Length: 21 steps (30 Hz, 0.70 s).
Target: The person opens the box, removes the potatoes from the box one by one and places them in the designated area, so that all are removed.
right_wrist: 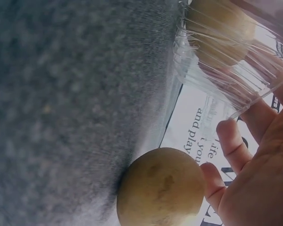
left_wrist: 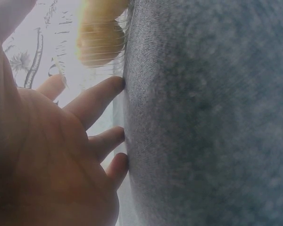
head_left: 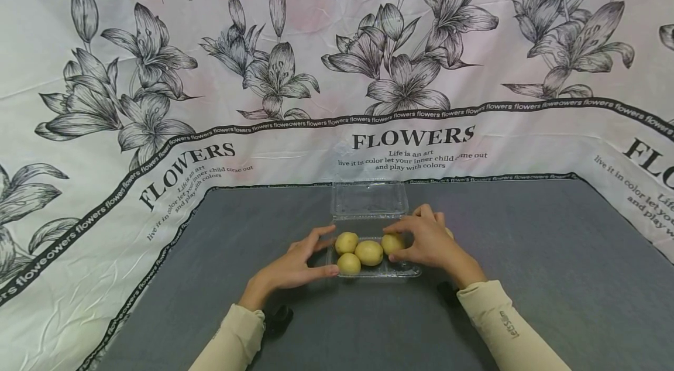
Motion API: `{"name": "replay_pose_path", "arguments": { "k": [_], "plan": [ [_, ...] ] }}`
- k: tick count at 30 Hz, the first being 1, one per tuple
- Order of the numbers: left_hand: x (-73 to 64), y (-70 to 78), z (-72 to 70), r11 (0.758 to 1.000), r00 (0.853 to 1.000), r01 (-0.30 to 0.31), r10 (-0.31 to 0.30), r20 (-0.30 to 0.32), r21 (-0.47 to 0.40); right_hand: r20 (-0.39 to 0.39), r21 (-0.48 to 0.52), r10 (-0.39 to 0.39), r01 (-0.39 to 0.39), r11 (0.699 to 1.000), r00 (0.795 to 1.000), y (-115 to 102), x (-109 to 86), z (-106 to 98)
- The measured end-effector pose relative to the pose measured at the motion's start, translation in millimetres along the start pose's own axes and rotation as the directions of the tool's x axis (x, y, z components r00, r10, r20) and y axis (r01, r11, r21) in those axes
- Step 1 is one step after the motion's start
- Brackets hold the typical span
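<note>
Spreading underneath: gray table [head_left: 316, 330]. Open clear container [head_left: 379, 273] sits between your left hand [head_left: 296, 264], fingers relaxed, spread, and your right hand [head_left: 430, 243], pinching one yellow fruit [head_left: 392, 243]; three fruits [head_left: 368, 253] between hands, loose fruit [right_wrist: 160, 188] beside your right.

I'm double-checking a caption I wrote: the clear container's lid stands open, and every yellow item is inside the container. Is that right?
Not quite: one yellow item is outside the clear container, on the grey surface, as the right wrist view shows. The lid does stand open.
</note>
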State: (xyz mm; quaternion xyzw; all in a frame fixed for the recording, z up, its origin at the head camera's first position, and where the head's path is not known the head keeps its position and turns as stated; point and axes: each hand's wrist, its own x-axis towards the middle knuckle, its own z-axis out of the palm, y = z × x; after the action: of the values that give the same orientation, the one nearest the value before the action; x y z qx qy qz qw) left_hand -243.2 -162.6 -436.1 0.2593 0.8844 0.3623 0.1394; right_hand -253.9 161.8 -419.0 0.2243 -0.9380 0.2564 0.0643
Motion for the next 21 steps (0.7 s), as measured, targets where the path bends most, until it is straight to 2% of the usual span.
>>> {"name": "replay_pose_path", "arguments": {
  "k": [10, 21],
  "plan": [
    [0.1, 0.3, 0.0, 1.000, 1.000, -0.002, 0.002, -0.001, 0.007, -0.030, 0.034, -0.090, 0.091, 0.995, 0.995, 4.0, -0.4, 1.2],
    [0.3, -1.1, 0.3, 1.000, 1.000, -0.008, 0.008, -0.004, 0.003, -0.074, 0.041, -0.132, 0.135, 0.990, 0.989, 6.8, -1.9, 2.9]
  ]
}}
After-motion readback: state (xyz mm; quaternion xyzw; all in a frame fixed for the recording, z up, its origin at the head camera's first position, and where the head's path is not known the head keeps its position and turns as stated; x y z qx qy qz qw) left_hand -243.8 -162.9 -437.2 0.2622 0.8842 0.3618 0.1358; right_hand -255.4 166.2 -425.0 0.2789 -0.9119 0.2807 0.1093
